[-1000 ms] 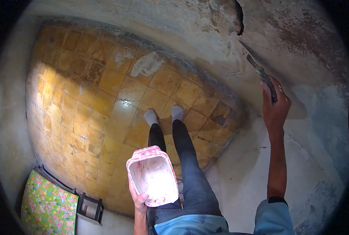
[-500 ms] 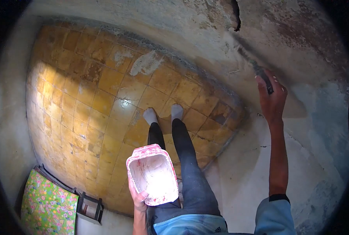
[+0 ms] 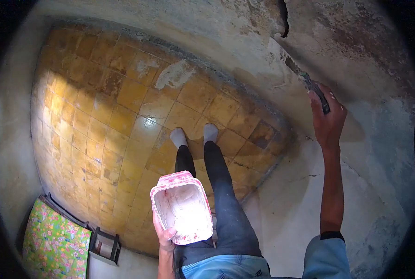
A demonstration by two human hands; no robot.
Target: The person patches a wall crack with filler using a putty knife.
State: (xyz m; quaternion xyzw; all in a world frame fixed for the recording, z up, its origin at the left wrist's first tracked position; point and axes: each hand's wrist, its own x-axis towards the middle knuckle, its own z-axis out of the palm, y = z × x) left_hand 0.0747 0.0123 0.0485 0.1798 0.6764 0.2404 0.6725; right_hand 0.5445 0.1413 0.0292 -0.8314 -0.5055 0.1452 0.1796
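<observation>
My left hand [image 3: 165, 235] grips the side of a pink plastic tub [image 3: 183, 211], its thumb over the near rim. White filler is smeared over the inside of the tub and on its rim. Held out to the right, my right hand [image 3: 330, 117] is closed around the dark handle of a putty knife [image 3: 313, 87]. The knife's blade points up and left at the wall [image 3: 258, 60], just below a dark crack [image 3: 284, 17]. Pale, wet-looking filler [image 3: 279, 52] lies on the wall around the blade's tip.
Worn yellow tiles [image 3: 128, 100] cover the floor, with a whitish patch [image 3: 174, 74] near the wall's foot. My feet in light socks [image 3: 178, 138] stand on them. At the lower left are a green flowered surface [image 3: 56, 242] and a dark wooden frame [image 3: 105, 245].
My right hand and the putty knife have shifted slightly right and down, and more of the pale filler near the blade shows. The tub and my left hand have stayed put.
</observation>
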